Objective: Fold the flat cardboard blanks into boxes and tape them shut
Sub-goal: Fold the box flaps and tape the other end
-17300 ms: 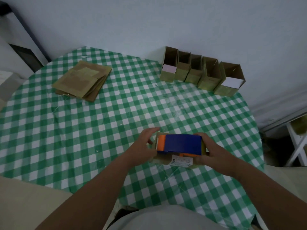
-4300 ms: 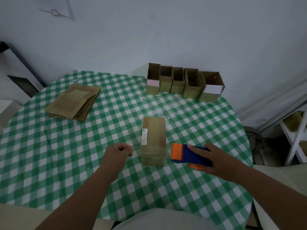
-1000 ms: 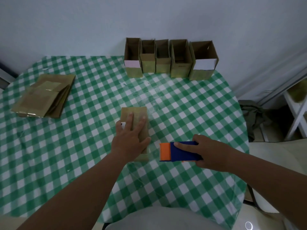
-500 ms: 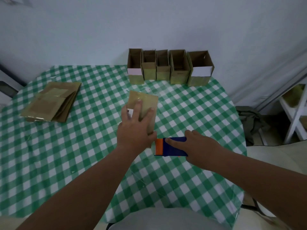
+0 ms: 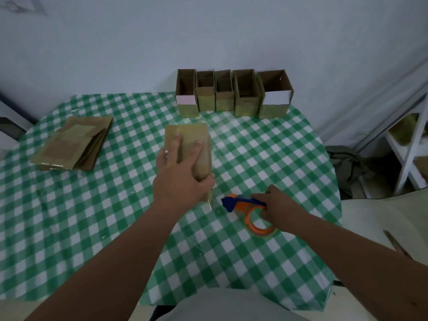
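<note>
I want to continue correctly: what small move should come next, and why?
Probably carry the box back to the row of open boxes. The left hand already grips it, and the right hand has the tape dispenser down on the table.

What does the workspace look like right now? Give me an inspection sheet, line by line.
Surface: round table with green checked cloth.
Job's things: taped box lying flat mid-table; five open boxes in a row by the wall; flat blanks stacked far left; tape dispenser right of the box.
Clutter: nothing seen.
Hands: left hand grips the taped box, fingers on top; right hand holds the dispenser.
Cables: nothing seen.
Surroundings: pale wall, white shelf frame at right.
</note>
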